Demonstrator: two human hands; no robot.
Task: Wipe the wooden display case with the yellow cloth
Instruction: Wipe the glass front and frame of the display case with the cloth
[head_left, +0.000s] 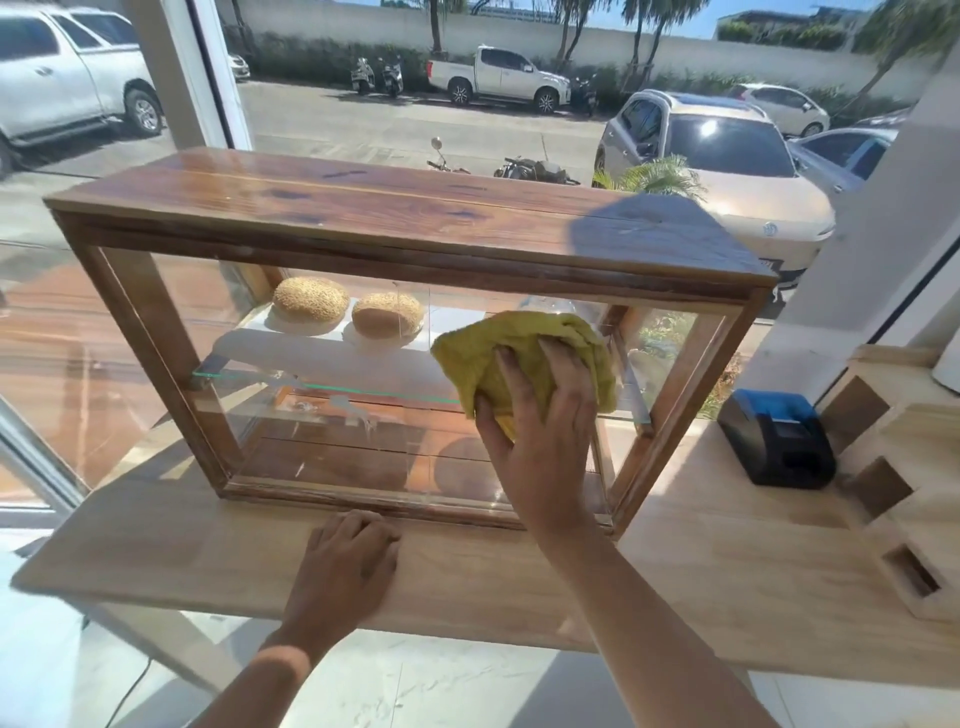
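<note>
- On the pale wooden table (675, 551), by the window: wooden display case (405, 218) standing upright, long side toward the viewer, glass front framed in dark wood.
- Against the right half of that glass front: yellow cloth (483, 353), bunched, pressed flat to the pane by the right hand (540, 421).
- Fingers (558, 358) of that hand spread wide over the cloth, thumb tucked under its lower edge, so holding the cloth to the glass rather than balling it up.
- Just in front of the case's bottom rail: left hand (348, 561) resting on the table, fingers loosely bent, holding nothing, apparently just bracing.
- Inside, on the white upper shelf (311, 353): two seeded buns (310, 300), behind the glass and clear of the cloth.
- To the right of the case, apart from it: small black and blue printer (776, 441).
- Judged mid-task: wiping under way on the front pane, cloth roughly at mid-height on the right side.
- Impossible to say which areas already count as wiped; glossy top board (291, 192) shows glare, no visible streaks or dust either way.
- Likely left: rest of the front glass to the left, the wooden frame rails, the top board, the end panels.
</note>
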